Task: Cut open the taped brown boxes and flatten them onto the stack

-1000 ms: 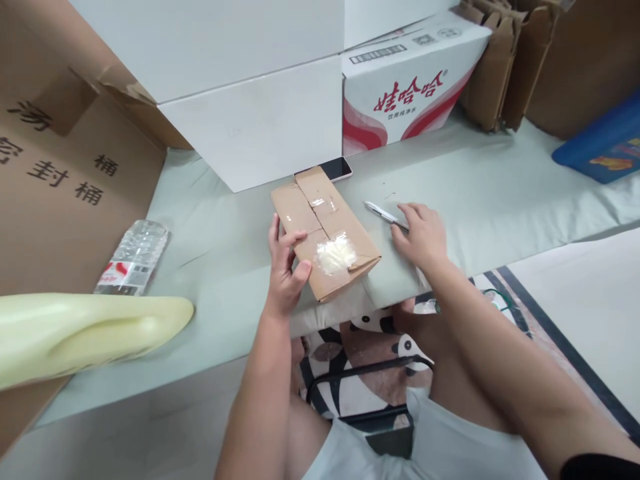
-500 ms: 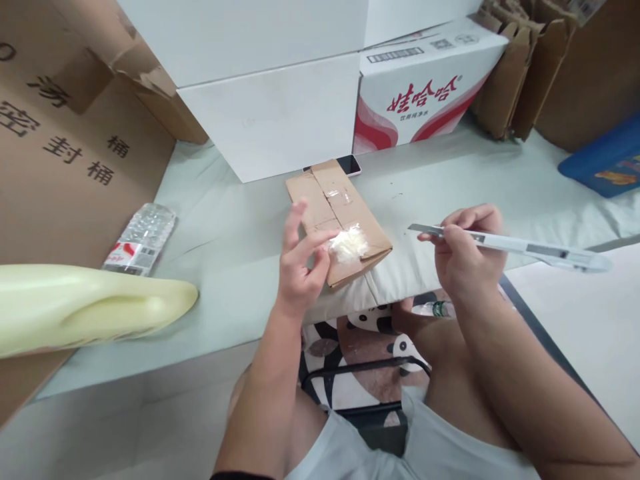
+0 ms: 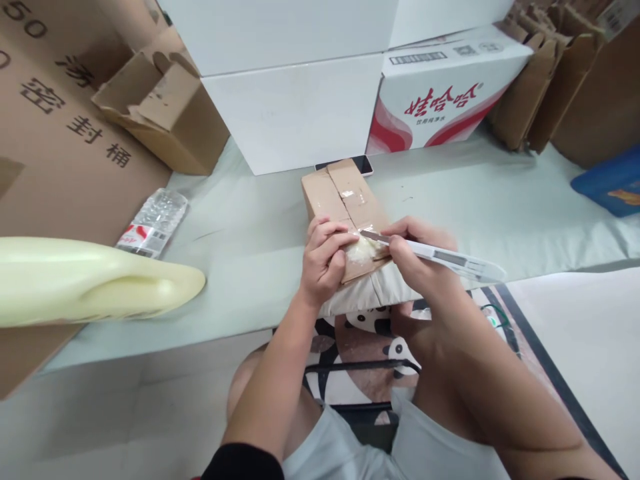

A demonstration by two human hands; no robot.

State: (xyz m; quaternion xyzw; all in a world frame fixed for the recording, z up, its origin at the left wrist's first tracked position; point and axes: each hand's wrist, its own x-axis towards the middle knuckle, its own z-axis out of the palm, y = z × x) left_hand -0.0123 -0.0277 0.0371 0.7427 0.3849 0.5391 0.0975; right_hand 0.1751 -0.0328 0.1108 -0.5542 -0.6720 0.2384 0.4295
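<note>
A small taped cardboard parcel (image 3: 341, 195) lies on the pale green cloth (image 3: 250, 233) near its front edge. My left hand (image 3: 324, 258) is curled over the parcel's near left corner, pressing it down. My right hand (image 3: 417, 257) grips a white utility knife (image 3: 440, 256) like a pen. The blade tip rests on the crumpled clear tape (image 3: 364, 247) at the parcel's near end, between my two hands.
A phone (image 3: 361, 163) lies behind the parcel against stacked white boxes (image 3: 295, 110). A red-and-white carton (image 3: 445, 100) stands right of them, a water bottle (image 3: 153, 222) left, a pale yellow plastic object (image 3: 95, 283) at near left, brown cartons at both sides, a blue item (image 3: 613, 183) far right.
My right hand picked up the knife from the cloth, raised it, then brought its blade onto the taped end of the parcel. My left hand lifted briefly and closed again on the parcel's corner.
</note>
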